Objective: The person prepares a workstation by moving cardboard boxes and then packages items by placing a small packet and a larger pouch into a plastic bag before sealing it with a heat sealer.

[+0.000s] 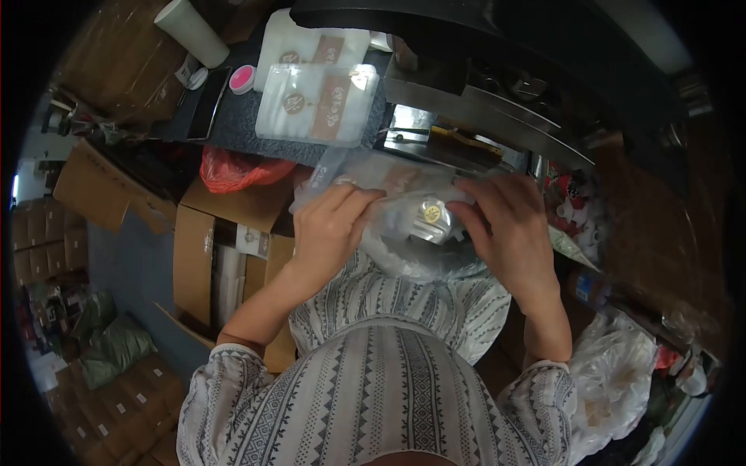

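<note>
Over my lap lies a clear plastic bag (pixel 423 264), its upper edge between my two hands. My left hand (pixel 334 229) pinches the film on the left side, thumb and fingers together. On the other side my right hand (pixel 507 233) is closed on the bag's edge, thumb against bent fingers. Between them a shiny silvery packet (pixel 427 231) with a round yellow sticker (pixel 433 213) shows through the film. Behind it, a translucent pack with a brown label (pixel 402 179) leans toward the table, partly covered by my hands.
On the dark table stand similar flat packs (pixel 315 109), a pink-topped jar (pixel 242 79), a phone (pixel 210 103) and a white cup (pixel 191 33). An open carton (pixel 194 264) with a red bag (pixel 241 171) is at my left. A white plastic bag (pixel 618 380) sits right. A machine (pixel 474 85) overhangs ahead.
</note>
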Tool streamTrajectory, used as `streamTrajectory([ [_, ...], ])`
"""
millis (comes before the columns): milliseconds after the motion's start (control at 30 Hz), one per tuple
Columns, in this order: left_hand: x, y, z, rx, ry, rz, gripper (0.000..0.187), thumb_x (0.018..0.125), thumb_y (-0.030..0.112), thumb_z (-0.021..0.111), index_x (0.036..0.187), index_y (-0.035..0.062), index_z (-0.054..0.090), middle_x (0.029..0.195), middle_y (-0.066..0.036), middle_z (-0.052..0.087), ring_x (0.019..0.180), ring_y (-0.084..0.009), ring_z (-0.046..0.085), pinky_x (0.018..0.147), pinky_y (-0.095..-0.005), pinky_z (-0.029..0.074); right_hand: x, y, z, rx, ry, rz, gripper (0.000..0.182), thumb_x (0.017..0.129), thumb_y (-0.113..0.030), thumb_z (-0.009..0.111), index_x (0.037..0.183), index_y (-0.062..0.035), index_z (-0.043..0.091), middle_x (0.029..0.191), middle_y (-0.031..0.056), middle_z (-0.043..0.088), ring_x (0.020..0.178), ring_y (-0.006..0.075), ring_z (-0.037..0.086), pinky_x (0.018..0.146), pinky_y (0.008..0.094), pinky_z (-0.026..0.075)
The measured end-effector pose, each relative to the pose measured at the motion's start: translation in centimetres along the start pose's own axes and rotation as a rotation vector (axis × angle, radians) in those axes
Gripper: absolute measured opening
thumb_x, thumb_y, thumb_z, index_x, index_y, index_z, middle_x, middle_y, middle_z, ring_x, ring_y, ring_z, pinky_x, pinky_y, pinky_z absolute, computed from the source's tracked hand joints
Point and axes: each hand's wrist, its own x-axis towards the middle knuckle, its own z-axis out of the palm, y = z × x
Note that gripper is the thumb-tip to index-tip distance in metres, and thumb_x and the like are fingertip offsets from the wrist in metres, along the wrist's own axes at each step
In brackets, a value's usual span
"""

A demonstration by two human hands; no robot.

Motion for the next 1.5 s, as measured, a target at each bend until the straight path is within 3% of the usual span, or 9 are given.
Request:
streamTrajectory([
  [267, 1.7, 0.1, 4.9, -0.425, -0.343, -0.015, 0.016, 0.084, 0.011, 0.064, 0.097, 0.0024, 0.066, 0.081, -0.009, 0.064, 0.062, -0.0218, 0.063, 0.054, -0.0309, 0.047, -0.9, 2.1, 0.8, 0.353, 0.015, 0.388, 0.029, 0.079, -0.015, 0.071, 0.104, -0.0023, 0.063, 0.083, 0.0098, 0.064, 0.072, 0.0250, 0.060, 0.073, 0.0367, 0.047],
  [333, 3.7, 0.5, 5.8, -0.859, -0.598, -0.651, 0.023, 0.089, 0.016, 0.062, 0.100, -0.0043, 0.064, 0.084, -0.009, 0.066, 0.066, -0.0137, 0.065, 0.055, -0.0267, 0.049, -1.4, 2.6, -0.2, 0.208, 0.077, 0.403, 0.033, 0.081, -0.011, 0.070, 0.113, -0.0036, 0.062, 0.086, 0.0091, 0.065, 0.074, 0.0167, 0.061, 0.068, 0.0290, 0.049],
  [567, 6.5, 0.8, 7.0, -1.134, -0.487, -0.808, 0.030, 0.089, 0.020, 0.064, 0.102, -0.0066, 0.063, 0.090, -0.009, 0.066, 0.073, -0.0132, 0.066, 0.064, -0.0211, 0.054, -4.8, 5.2, -3.2, -0.040, 0.087, 0.446, 0.033, 0.079, -0.014, 0.070, 0.110, -0.0047, 0.061, 0.092, 0.0115, 0.065, 0.070, 0.0262, 0.062, 0.066, 0.0381, 0.050],
  [633, 6.2, 0.8, 6.8, -1.178, -0.529, -0.879, 0.032, 0.090, 0.022, 0.063, 0.105, -0.0065, 0.061, 0.096, -0.009, 0.066, 0.080, -0.0132, 0.066, 0.062, -0.0228, 0.054, -6.3, 8.0, -3.4, -0.743, -0.069, 0.701, 0.027, 0.079, -0.009, 0.065, 0.106, -0.0050, 0.063, 0.092, 0.0150, 0.065, 0.085, 0.0347, 0.063, 0.074, 0.0423, 0.050],
  [767, 5.4, -3.4, 4.2, -0.835, -0.292, -0.580, 0.036, 0.088, 0.023, 0.064, 0.110, -0.0052, 0.058, 0.098, -0.015, 0.065, 0.089, -0.0223, 0.065, 0.074, -0.0298, 0.053, -7.0, 11.1, -2.8, -0.576, -0.131, 0.791, 0.025, 0.078, -0.009, 0.062, 0.103, -0.0044, 0.062, 0.093, 0.0186, 0.064, 0.089, 0.0407, 0.060, 0.076, 0.0470, 0.049],
  [833, 5.2, -7.0, 2.7, 0.456, 0.149, 0.019, 0.043, 0.085, 0.025, 0.066, 0.118, 0.0007, 0.054, 0.117, -0.018, 0.058, 0.111, -0.0299, 0.056, 0.090, -0.0381, 0.045, -6.9, 11.2, -3.1, -0.411, -0.130, 0.698, 0.026, 0.078, -0.004, 0.059, 0.103, -0.0032, 0.062, 0.095, 0.0202, 0.064, 0.087, 0.0401, 0.061, 0.075, 0.0464, 0.049],
  [1133, -0.6, -8.6, 0.5, 0.052, -0.089, -0.250, 0.029, 0.077, 0.007, 0.068, 0.105, 0.0034, 0.061, 0.102, -0.014, 0.061, 0.092, -0.0336, 0.057, 0.074, -0.0382, 0.046, -7.6, 11.8, -3.3, -0.036, -0.080, 0.514, 0.036, 0.079, 0.005, 0.055, 0.113, -0.0044, 0.063, 0.086, 0.0164, 0.064, 0.081, 0.0277, 0.067, 0.074, 0.0330, 0.050],
  [1333, 1.2, -8.4, 1.3, 0.387, 0.290, -0.204, 0.025, 0.075, 0.011, 0.071, 0.097, 0.0031, 0.062, 0.089, -0.013, 0.059, 0.086, -0.0332, 0.057, 0.068, -0.0392, 0.046, -3.6, 5.2, -3.0, 0.311, -0.062, 0.649, 0.023, 0.081, -0.005, 0.065, 0.104, -0.0021, 0.064, 0.085, 0.0109, 0.067, 0.073, 0.0191, 0.063, 0.068, 0.0288, 0.049],
  [1500, 1.5, -7.6, 2.2, 0.241, 0.144, -0.015, 0.020, 0.078, 0.010, 0.068, 0.096, 0.0040, 0.062, 0.086, -0.013, 0.059, 0.083, -0.0337, 0.058, 0.068, -0.0398, 0.046, -2.8, 4.2, -1.9, 0.302, -0.004, 0.558, 0.022, 0.080, -0.003, 0.067, 0.103, -0.0022, 0.064, 0.084, 0.0053, 0.066, 0.075, 0.0132, 0.063, 0.067, 0.0248, 0.048],
])
